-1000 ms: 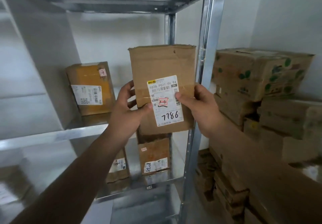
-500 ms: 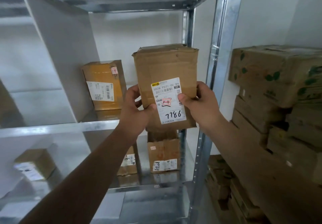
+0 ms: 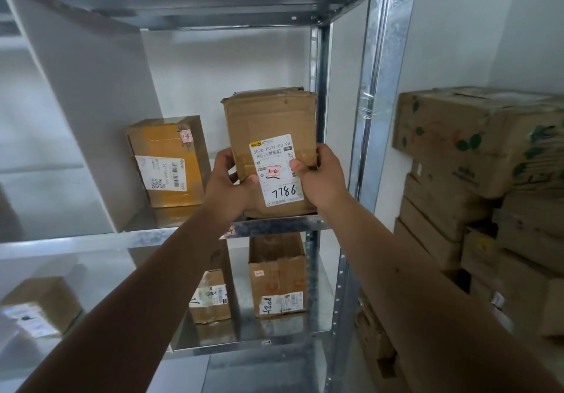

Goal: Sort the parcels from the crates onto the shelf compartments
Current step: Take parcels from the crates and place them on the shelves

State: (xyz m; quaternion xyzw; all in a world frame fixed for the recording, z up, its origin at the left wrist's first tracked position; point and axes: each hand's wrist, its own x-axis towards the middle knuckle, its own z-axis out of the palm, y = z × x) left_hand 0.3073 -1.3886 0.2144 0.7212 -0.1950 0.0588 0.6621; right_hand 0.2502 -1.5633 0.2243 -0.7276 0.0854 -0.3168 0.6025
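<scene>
- The left hand (image 3: pixel 227 185) and the right hand (image 3: pixel 320 179) each grip a lower side of the brown parcel (image 3: pixel 271 117). Thumbs press on its label face and fingers curl round the edges.
- The parcel stands upright with its base at the front lip of the upper shelf (image 3: pixel 274 224), perhaps resting on it. It is in the compartment right of the divider panel (image 3: pixel 91 102).
- To finish well, I judge: slide it back flat until the whole base is carried, label outward.
- Keep it apart from the yellow parcel (image 3: pixel 166 163) on its left and off the steel upright (image 3: pixel 378 87).
- Let go only once it stands steady, since the dented top suggests soft cardboard.
- The shelf is bare galvanised metal, probably slippery.
- Two lower parcels (image 3: pixel 276 273) stand on the level beneath.
- The walls are white, and printed cartons (image 3: pixel 473 148) are stacked beside the rack at right.
</scene>
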